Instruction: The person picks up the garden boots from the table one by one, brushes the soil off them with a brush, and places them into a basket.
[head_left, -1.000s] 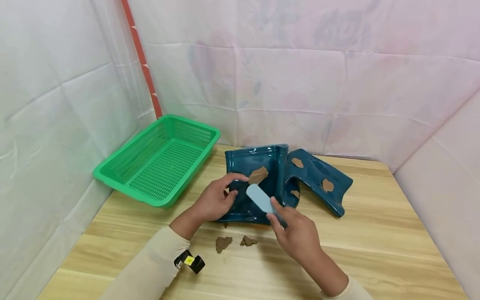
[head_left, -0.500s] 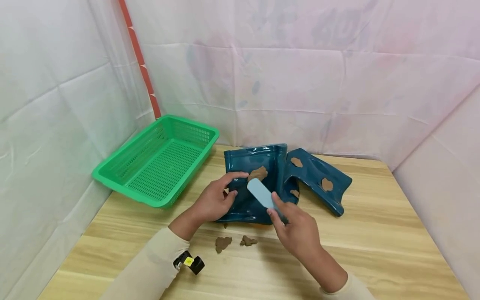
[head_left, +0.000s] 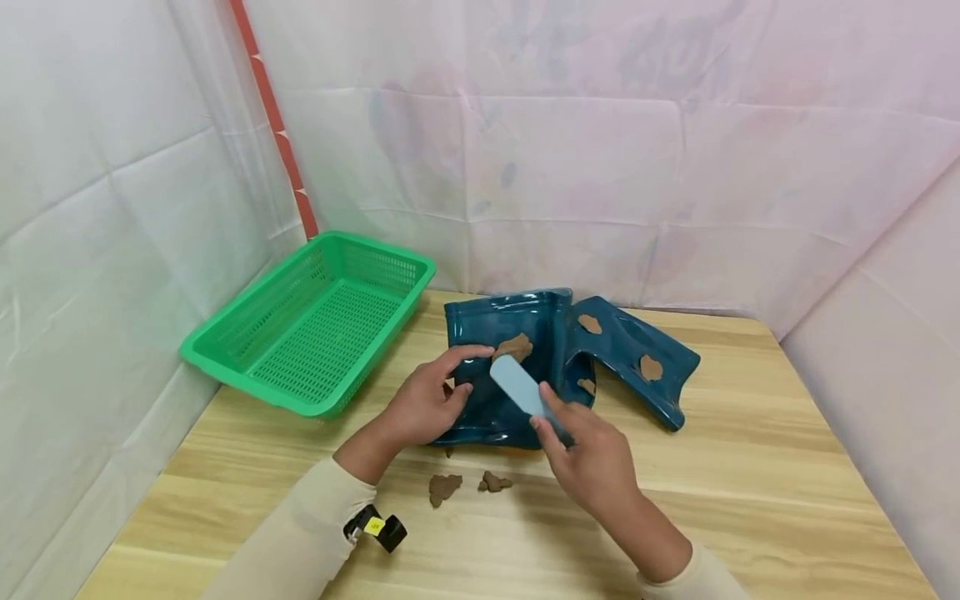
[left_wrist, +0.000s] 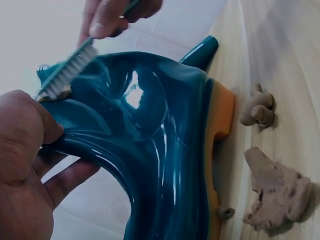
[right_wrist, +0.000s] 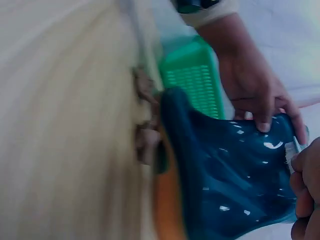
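A glossy dark teal rain boot (head_left: 506,317) lies on its side, a brown mud-like patch (head_left: 516,343) stuck to its shaft. My left hand (head_left: 429,402) grips the boot's upper end; in the left wrist view its thumb lies on top and other fingers reach underneath. With my right hand (head_left: 596,458) I hold a scrub brush (head_left: 519,385), its light blue back facing up. White bristles (left_wrist: 75,70) press at the edge of the patch in the left wrist view. The boot's orange sole (left_wrist: 220,112) faces my side of the table.
Behind and to the right lies a second teal boot (head_left: 622,340) with several brown patches. Brown lumps (head_left: 446,488) rest on the wooden table (head_left: 750,467) in front. A green perforated basket (head_left: 322,337) stands at the left. White sheets (head_left: 570,158) hang around the table.
The brush head has shifted slightly forward, and now overlaps the near edge of the brown patch. My left hand keeps its hold on the boot.
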